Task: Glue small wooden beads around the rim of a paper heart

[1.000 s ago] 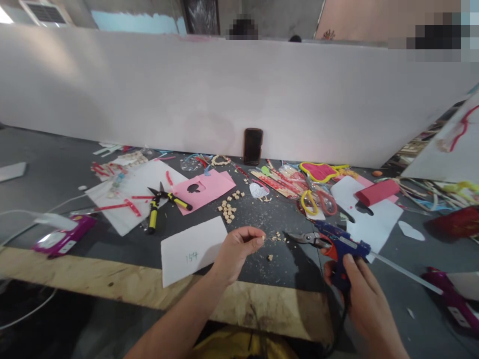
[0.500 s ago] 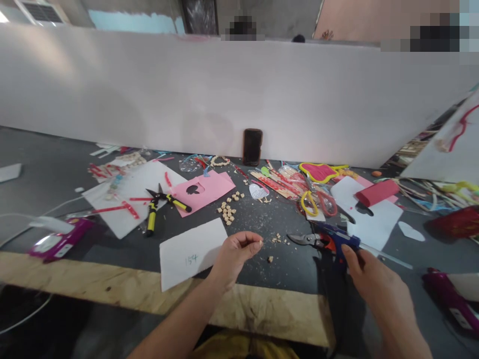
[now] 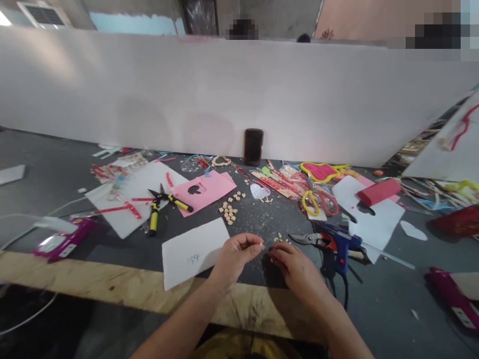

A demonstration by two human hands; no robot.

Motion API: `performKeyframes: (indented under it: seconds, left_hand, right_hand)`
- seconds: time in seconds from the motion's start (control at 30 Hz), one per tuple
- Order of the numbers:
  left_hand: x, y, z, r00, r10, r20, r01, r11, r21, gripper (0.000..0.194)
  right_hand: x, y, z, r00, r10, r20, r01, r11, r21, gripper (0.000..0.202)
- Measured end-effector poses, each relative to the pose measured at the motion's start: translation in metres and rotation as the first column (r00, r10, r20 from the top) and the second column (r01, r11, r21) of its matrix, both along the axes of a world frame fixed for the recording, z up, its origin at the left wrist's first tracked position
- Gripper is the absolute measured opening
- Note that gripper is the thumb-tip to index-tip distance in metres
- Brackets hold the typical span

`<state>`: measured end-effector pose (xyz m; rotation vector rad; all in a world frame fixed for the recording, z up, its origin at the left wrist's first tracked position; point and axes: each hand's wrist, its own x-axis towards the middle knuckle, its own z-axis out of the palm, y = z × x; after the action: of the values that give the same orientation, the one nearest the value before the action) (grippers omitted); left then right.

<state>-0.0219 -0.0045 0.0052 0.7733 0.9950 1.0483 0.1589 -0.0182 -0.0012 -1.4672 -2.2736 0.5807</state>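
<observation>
My left hand (image 3: 239,254) is closed in a pinch on a tiny pale wooden piece (image 3: 261,244) at its fingertips. Just to its right, my right hand (image 3: 294,262) reaches down to the table, thumb and fingers closed around a small brownish wooden piece (image 3: 272,259), mostly hidden by them. Small pale crumbs (image 3: 280,238) lie beyond the right fingers. A blue hot glue gun (image 3: 342,244) rests on its side right of that hand, beside pruning shears (image 3: 307,239). Behind the left hand lies a group of small wooden clusters (image 3: 229,212).
A white card marked 154 (image 3: 194,257) lies left of my hands. Yellow-black pliers (image 3: 153,214), pink paper (image 3: 220,187), scissors (image 3: 310,202) and white foam sheets (image 3: 391,224) lie around. A phone (image 3: 253,147) leans on the white partition (image 3: 168,89).
My right hand has let go of the glue gun, leaving it on the table, and moved left to the small wooden piece in front of me. My left hand keeps its pinch, nearly still.
</observation>
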Motion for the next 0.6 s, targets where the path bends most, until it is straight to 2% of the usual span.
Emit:
performKeyframes:
  seconds: [0.07, 0.17, 0.33, 0.5, 0.6]
  left_hand:
    - [0.0, -0.001, -0.001, 0.999, 0.0, -0.04, 0.001, 1.0, 0.008, 0.032]
    - [0.001, -0.004, -0.002, 0.993, -0.032, -0.116, 0.038, 0.998, 0.054, 0.026]
    - [0.007, -0.013, 0.005, 0.949, -0.05, -0.311, 0.118, 0.972, 0.203, 0.011]
    - [0.009, -0.019, 0.015, 0.899, 0.015, -0.438, 0.198, 0.877, 0.437, 0.01]
    - [0.009, -0.02, 0.017, 0.877, 0.035, -0.479, 0.246, 0.824, 0.51, 0.012]
  right_hand:
    - [0.001, 0.0, 0.001, 0.999, -0.031, -0.037, 0.031, 1.0, -0.006, 0.025]
    - [0.001, -0.005, 0.006, 0.979, -0.145, -0.143, 0.136, 0.988, -0.073, 0.019]
    - [-0.002, -0.019, 0.022, 0.905, -0.28, -0.319, 0.216, 0.951, -0.222, 0.023]
    - [-0.004, -0.028, 0.038, 0.903, -0.265, -0.337, 0.211, 0.959, -0.188, 0.02]
    - [-0.004, -0.032, 0.043, 0.924, -0.219, -0.312, 0.178, 0.972, -0.153, 0.018]
